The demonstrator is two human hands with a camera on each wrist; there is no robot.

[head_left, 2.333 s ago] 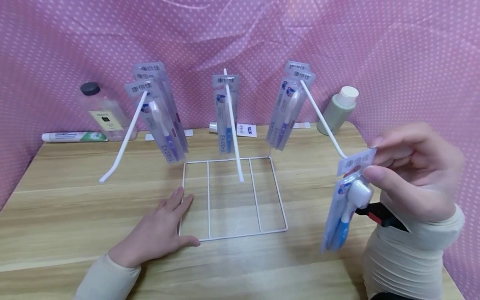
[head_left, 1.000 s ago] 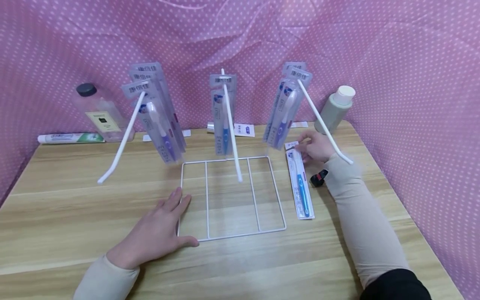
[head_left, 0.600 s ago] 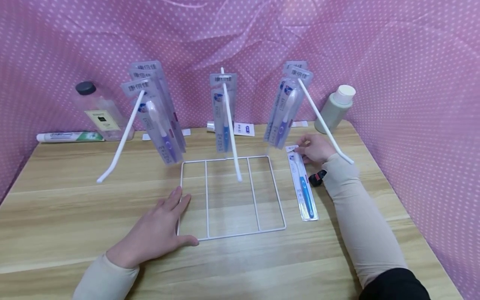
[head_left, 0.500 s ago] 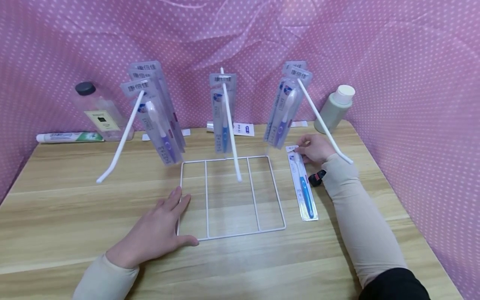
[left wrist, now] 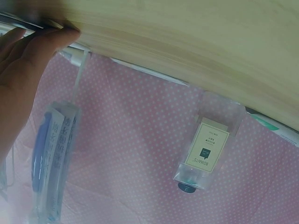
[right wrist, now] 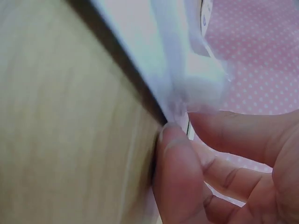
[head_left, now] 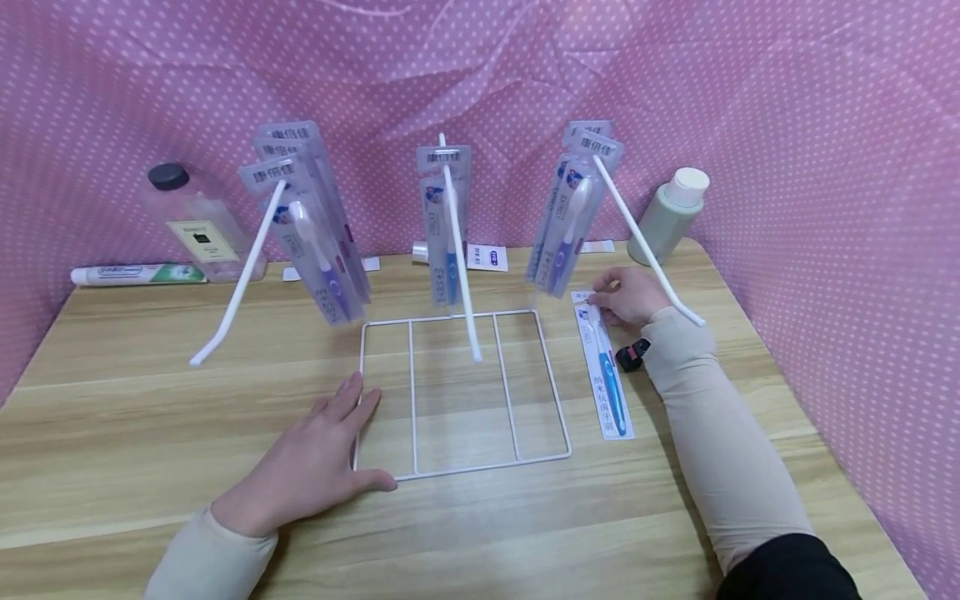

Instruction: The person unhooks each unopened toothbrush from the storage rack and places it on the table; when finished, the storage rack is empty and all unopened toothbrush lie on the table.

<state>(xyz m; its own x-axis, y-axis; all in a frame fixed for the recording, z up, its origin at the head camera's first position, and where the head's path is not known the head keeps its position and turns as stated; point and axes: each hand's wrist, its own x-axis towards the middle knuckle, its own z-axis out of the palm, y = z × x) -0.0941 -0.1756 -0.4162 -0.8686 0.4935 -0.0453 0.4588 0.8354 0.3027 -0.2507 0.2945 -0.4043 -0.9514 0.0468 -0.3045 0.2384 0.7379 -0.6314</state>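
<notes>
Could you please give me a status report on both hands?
Left hand spread at rack base. Right hand pinching top of blue toothbrush pack. Possible obstruction: right hook above right sleeve.

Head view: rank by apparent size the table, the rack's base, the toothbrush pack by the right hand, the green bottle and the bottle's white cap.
Largest to smallest:
1. Table
2. Base
3. Toothbrush pack and green bottle: too alike to rank, the bottle being farther off
4. White cap
</notes>
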